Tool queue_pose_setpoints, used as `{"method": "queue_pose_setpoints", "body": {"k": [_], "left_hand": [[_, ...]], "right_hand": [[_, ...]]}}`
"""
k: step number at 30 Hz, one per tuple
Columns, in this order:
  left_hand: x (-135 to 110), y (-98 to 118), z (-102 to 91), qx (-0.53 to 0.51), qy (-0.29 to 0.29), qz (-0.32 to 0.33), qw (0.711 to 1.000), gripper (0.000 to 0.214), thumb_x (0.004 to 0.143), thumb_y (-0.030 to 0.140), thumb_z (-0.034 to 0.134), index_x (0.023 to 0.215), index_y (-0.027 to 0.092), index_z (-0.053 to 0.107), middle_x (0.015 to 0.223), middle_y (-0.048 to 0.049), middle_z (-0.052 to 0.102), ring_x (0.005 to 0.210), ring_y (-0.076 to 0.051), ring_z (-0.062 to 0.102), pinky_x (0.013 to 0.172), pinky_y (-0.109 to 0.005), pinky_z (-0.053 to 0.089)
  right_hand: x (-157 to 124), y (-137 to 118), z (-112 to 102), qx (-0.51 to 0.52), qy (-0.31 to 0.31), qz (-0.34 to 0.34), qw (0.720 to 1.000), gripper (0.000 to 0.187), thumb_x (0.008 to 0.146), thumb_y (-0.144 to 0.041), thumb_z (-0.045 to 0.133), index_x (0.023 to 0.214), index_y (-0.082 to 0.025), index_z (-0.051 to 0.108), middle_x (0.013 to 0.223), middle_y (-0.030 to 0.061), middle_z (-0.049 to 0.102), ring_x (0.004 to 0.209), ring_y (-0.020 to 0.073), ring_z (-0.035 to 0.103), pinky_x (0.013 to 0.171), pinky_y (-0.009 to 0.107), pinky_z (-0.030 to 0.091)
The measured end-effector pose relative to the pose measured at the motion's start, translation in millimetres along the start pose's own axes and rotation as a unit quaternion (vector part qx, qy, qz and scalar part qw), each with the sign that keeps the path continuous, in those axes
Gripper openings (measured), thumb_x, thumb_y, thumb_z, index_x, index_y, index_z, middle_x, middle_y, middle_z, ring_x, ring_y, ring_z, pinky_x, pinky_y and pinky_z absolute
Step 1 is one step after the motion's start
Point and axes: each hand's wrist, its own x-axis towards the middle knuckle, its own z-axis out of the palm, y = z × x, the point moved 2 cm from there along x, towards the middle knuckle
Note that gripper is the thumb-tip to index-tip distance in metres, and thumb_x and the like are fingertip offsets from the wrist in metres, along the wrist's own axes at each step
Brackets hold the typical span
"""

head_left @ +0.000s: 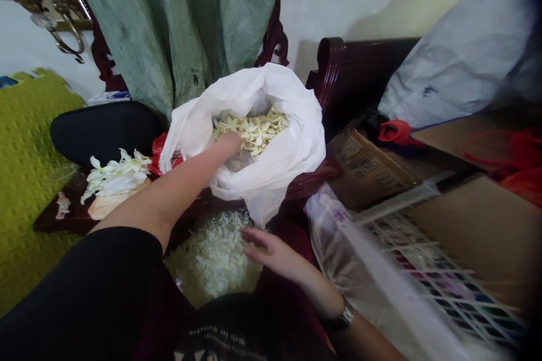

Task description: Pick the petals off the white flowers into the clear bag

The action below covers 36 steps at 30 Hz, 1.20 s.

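While yellowish flowers part-fill the white bag, left hand inside, grip hidden, white flowers remain beside the spread-fingered right hand.

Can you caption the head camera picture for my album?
Left hand in a white bag of pale flowers, right hand near whiter flowers.

A brass hook rack is at upper left, a yellow-green textured foam mat along the left edge, green cloth draped at upper centre, a cardboard box right of centre.
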Motion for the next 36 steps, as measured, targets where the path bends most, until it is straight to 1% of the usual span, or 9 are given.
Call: {"method": "queue_pose_setpoints", "body": {"k": [6,11,16,21,24,27,31,34,36], "left_hand": [[1.6,-16.0,-9.5,-0.065,0.021,-0.044,0.997,0.012,0.08,0.024,0.069,0.084,0.016,0.078,0.085,-0.0121,0.074,0.085,-0.027,0.068,0.078,-0.035,0.049],[-22.9,-26.0,-28.5,-0.157,0.077,-0.03,0.984,0.023,0.083,0.036,0.069,0.094,0.017,0.077,0.085,-0.0065,0.075,0.075,-0.02,0.065,0.07,-0.03,0.047],[-58.1,-31.1,-32.4,-0.272,0.205,0.013,0.94,0.025,0.084,0.039,0.066,0.092,0.017,0.075,0.077,-0.0031,0.071,0.071,-0.018,0.06,0.069,-0.029,0.047],[-103.7,-17.4,-36.9,-0.325,0.295,0.042,0.898,0.027,0.088,0.04,0.065,0.103,0.018,0.073,0.086,-0.0042,0.074,0.073,-0.017,0.065,0.073,-0.029,0.05],[-143.9,0.0,-39.2,-0.289,0.317,0.055,0.902,0.033,0.092,0.04,0.062,0.12,0.022,0.066,0.1,-0.0047,0.076,0.08,-0.017,0.071,0.077,-0.029,0.053],[-182.0,15.4,-34.8,-0.218,0.328,0.08,0.916,0.049,0.096,0.037,0.057,0.142,0.025,0.051,0.107,-0.0065,0.076,0.08,-0.019,0.073,0.077,-0.031,0.055],[-217.0,30.2,-25.3,-0.19,0.39,0.157,0.887,0.071,0.095,0.032,0.06,0.158,0.026,0.028,0.11,-0.0086,0.076,0.103,-0.026,0.071,0.094,-0.042,0.054],[-229.7,37.6,-17.9,-0.218,0.429,0.117,0.869,0.071,0.093,0.038,0.065,0.155,0.027,0.033,0.116,-0.0101,0.073,0.114,-0.028,0.065,0.105,-0.05,0.047],[-231.0,40.7,-13.1,-0.257,0.44,0.059,0.858,0.057,0.098,0.046,0.056,0.149,0.024,0.043,0.129,-0.0137,0.067,0.122,-0.029,0.061,0.109,-0.051,0.045]], "right_hand": [[-7.7,-3.8,-13.1,0.115,0.031,-0.002,0.993,0.052,0.081,-0.055,0.078,0.122,-0.024,0.072,0.121,0.0113,0.077,0.116,0.028,0.071,0.107,0.05,0.053],[-9.4,-50.9,-12.0,0.175,0.108,-0.102,0.973,0.033,0.089,-0.044,0.074,0.118,-0.028,0.074,0.116,0.0074,0.079,0.111,0.0246,0.073,0.106,0.049,0.054],[13.0,-104.4,1.5,0.264,0.138,-0.228,0.927,0.035,0.086,-0.035,0.078,0.121,-0.033,0.072,0.133,0.0036,0.072,0.125,0.0246,0.067,0.112,0.048,0.05],[54.8,-133.3,15.8,0.398,0.137,-0.156,0.894,0.047,0.076,-0.043,0.085,0.117,-0.03,0.068,0.137,0.0029,0.068,0.133,0.0245,0.061,0.122,0.047,0.04],[71.6,-144.0,25.8,0.433,0.098,-0.134,0.886,0.046,0.079,-0.054,0.078,0.115,-0.028,0.065,0.132,0.0031,0.07,0.129,0.0242,0.062,0.121,0.047,0.041],[79.1,-149.1,34.9,0.44,0.096,-0.14,0.882,0.042,0.087,-0.06,0.065,0.112,-0.027,0.065,0.123,0.0034,0.073,0.126,0.0238,0.064,0.117,0.045,0.045],[81.3,-145.3,43.7,0.452,0.131,-0.131,0.872,0.044,0.092,-0.061,0.057,0.119,-0.026,0.062,0.119,0.0034,0.074,0.125,0.0237,0.064,0.113,0.044,0.05],[80.4,-138.6,52.3,0.46,0.133,-0.129,0.868,0.043,0.093,-0.058,0.057,0.121,-0.026,0.063,0.128,0.0038,0.072,0.127,0.0237,0.064,0.114,0.044,0.049],[78.5,-133.1,62.3,0.461,0.135,-0.128,0.868,0.038,0.089,-0.052,0.063,0.115,-0.025,0.066,0.131,0.0042,0.071,0.131,0.0245,0.062,0.116,0.042,0.047]]}}
